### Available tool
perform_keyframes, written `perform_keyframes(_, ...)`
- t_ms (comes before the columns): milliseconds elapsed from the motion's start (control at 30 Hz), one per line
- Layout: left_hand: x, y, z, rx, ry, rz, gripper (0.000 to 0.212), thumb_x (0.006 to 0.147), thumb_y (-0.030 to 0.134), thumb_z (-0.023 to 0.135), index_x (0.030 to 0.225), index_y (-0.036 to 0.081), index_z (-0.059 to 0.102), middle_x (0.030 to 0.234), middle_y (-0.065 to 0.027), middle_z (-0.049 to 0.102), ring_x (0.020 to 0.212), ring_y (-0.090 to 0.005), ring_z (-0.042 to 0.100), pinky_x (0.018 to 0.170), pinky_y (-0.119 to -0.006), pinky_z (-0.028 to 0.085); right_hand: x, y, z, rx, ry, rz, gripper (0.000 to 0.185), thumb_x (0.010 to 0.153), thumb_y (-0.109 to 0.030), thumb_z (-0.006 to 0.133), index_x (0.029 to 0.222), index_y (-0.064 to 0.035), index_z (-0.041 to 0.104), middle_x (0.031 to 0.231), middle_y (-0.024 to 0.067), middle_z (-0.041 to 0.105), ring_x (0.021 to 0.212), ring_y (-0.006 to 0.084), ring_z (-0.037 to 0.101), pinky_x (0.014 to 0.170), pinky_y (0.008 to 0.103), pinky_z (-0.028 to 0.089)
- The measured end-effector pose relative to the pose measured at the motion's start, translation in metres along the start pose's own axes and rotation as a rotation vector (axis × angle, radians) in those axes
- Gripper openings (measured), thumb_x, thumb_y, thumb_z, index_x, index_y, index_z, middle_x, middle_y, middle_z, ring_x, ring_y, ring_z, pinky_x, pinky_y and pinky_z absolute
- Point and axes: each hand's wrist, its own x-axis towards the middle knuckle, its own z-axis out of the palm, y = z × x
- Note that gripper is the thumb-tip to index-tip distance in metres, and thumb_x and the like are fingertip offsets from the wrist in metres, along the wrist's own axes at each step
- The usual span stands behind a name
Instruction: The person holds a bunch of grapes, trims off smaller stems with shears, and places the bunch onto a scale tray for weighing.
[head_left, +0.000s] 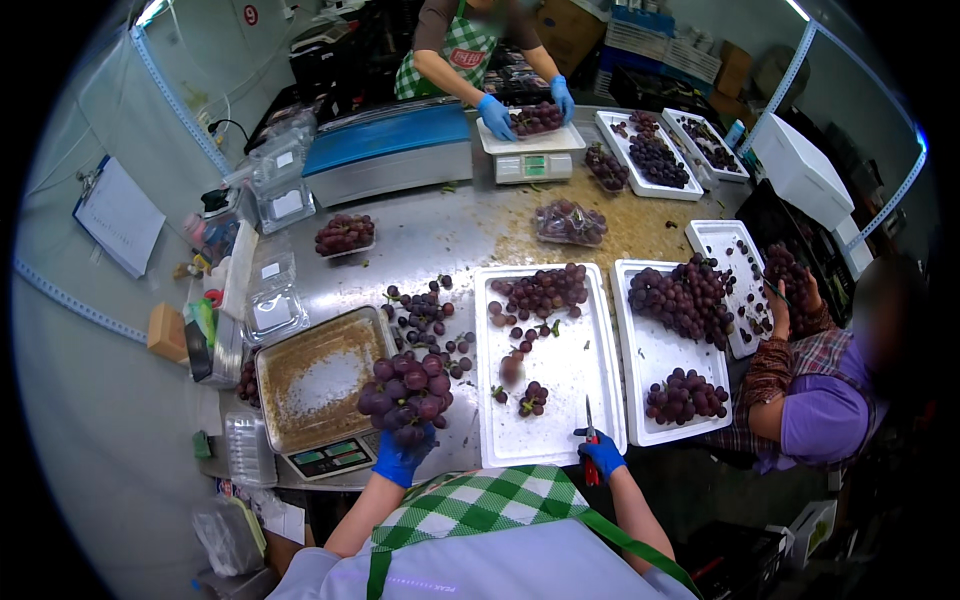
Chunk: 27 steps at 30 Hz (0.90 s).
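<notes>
My left hand (403, 454), in a blue glove, holds up a bunch of dark red grapes (406, 394) beside a digital scale with a stained metal pan (274, 397). Around the red-handled snips (591, 450) closes my gloved right hand (602, 454), at the near edge of a white foam tray (486, 442). That tray carries a grape bunch (544, 291), a small cluster (533, 399) and loose grapes. More loose grapes (424, 311) lie on the metal table between scale and tray.
Across the table a co-worker's gloved hands (496, 116) hold grapes on another scale (532, 166). At right, a second co-worker handles a bunch (784, 274) near another foam tray (637, 431). A packed grape punnet (570, 223), clear plastic boxes (276, 313) and a blue-topped metal machine (390, 142) stand about.
</notes>
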Motion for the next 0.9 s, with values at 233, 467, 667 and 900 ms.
perform_keyframes(233,0.002,-0.02,-0.011,-0.018,-0.062,0.005,0.036,0.073,-0.007,0.034,0.107,0.003,0.041,0.1,-0.0102,0.049,0.091,-0.0199,0.049,0.073,-0.03,0.047,0.004,0.004,-0.003,-0.02,0.002,-0.003,0.037,0.065,-0.002,0.05,0.103,-0.0032,0.049,0.06,0.0048,0.049,0.049,0.0134,0.048,0.046,0.0257,0.042)
perform_keyframes(467,-0.001,0.011,0.01,0.456,0.019,0.158,0.028,0.072,-0.005,0.042,0.098,0.006,0.042,0.089,-0.0053,0.047,0.079,-0.0148,0.049,0.064,-0.026,0.044,0.003,0.004,-0.005,-0.023,0.001,-0.011,0.038,0.065,-0.002,0.05,0.103,-0.0039,0.049,0.06,0.0045,0.048,0.049,0.0133,0.047,0.046,0.0259,0.042)
perform_keyframes(667,0.001,0.016,0.013,0.259,0.025,-0.004,0.032,0.073,-0.006,0.037,0.103,0.005,0.042,0.096,-0.0057,0.047,0.086,-0.0151,0.048,0.071,-0.026,0.043,0.0,0.0,-0.003,-0.024,-0.004,-0.009,0.037,0.066,-0.002,0.05,0.103,-0.0042,0.049,0.059,0.0047,0.048,0.046,0.0142,0.046,0.044,0.027,0.042)
perform_keyframes(900,0.001,0.003,0.005,0.17,0.005,-0.009,0.036,0.071,-0.008,0.033,0.104,0.003,0.044,0.098,-0.0069,0.05,0.089,-0.0154,0.049,0.074,-0.026,0.045,0.001,0.0,-0.002,-0.019,0.0,-0.026,0.036,0.067,-0.002,0.049,0.103,-0.0035,0.049,0.058,0.0047,0.048,0.046,0.0142,0.047,0.044,0.0271,0.042)
